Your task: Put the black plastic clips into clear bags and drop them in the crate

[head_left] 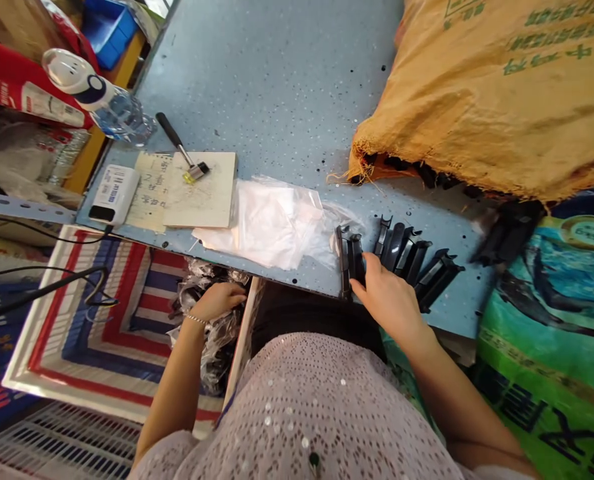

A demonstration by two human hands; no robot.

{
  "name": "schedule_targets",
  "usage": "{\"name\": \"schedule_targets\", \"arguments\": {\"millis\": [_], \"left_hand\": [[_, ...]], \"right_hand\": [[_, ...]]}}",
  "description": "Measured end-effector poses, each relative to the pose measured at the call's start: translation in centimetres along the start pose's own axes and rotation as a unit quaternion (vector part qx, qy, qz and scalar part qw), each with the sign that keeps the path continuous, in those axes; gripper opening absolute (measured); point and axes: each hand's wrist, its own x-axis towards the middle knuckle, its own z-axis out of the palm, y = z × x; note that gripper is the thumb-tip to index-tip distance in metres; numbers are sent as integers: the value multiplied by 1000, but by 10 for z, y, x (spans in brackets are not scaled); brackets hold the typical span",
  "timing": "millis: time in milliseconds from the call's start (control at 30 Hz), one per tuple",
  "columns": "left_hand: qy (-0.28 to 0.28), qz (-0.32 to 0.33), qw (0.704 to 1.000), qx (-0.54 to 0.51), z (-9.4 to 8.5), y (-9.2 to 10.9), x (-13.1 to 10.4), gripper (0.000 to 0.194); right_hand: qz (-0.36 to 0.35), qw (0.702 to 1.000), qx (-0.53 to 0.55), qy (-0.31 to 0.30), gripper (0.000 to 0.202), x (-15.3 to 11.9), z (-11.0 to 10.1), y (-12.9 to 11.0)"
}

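My right hand (pixel 387 293) is at the front edge of the blue speckled table (pixel 277 80), its thumb and fingers closed on a black plastic clip-like part (pixel 357 257). Another narrow black part (pixel 343 260) lies against its left side. Several similar black parts (pixel 401 250) lie in a row just beyond and to the right of that hand. My left hand (pixel 219 301) is low over the striped basket (pixel 24 373), above black parts in clear bags (pixel 214 367). Its fingers are curled together and partly hidden; whether anything is in them cannot be seen. Clear plastic bags (pixel 277 223) lie flat between the hands.
A torn orange woven sack (pixel 487 113) stands at the right, black parts showing at its mouth. Beside it is a green-blue sack (pixel 557 333). Left on the table are a small hammer (pixel 187 160), a pale board (pixel 201 200), a white device (pixel 114 193) and a water bottle (pixel 121 117).
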Motion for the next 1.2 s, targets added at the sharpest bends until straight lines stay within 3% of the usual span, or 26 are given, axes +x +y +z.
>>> {"name": "schedule_targets", "arguments": {"millis": [67,100,167,233,300,400,467,533,567,633,700,767,833,900,1000,1100,1200], "left_hand": [[27,70,996,-40,-9,43,9,24],[79,99,991,-50,-12,65,19,25],[242,112,963,-24,-13,102,46,21],[320,86,943,19,-11,122,74,13],[308,78,948,7,-10,122,94,10],[278,100,947,-123,-17,103,102,10],[283,92,929,-218,-22,92,98,13],[270,70,916,-289,-24,88,94,19],[259,61,912,-313,-24,87,93,20],[265,59,904,-331,-24,88,90,19],[316,66,899,-297,-23,88,88,19],[355,65,901,-242,-22,87,85,17],[360,63,908,-206,-22,87,82,10],[370,84,911,-164,-25,87,79,3],[373,128,919,-21,-31,86,74,29],[358,136,921,75,-33,87,67,44],[363,174,912,82,-25,97,55,57]], "right_hand": [[6,1000,5,12,42,-1,2,-2],[8,1000,10,9,40,-1,4,-2],[8,999,35,2,37,-2,7,5],[-8,994,106,10,39,-3,9,19],[-26,974,220,34,42,-4,8,35],[-42,907,415,59,44,3,0,43],[-75,851,519,22,43,16,-5,31],[-136,819,554,-52,43,33,-9,10],[-166,825,534,-79,43,41,-10,-2],[-198,878,429,-77,41,54,-9,-21],[-185,938,293,-13,38,59,-7,-32],[-164,965,197,60,39,59,-6,-36],[-174,969,147,101,42,56,-6,-38],[-189,971,106,99,44,53,-8,-40],[-176,979,72,67,44,51,-11,-42],[-182,974,123,62,44,52,-13,-43],[-198,939,283,9,36,61,-7,-49]]}}
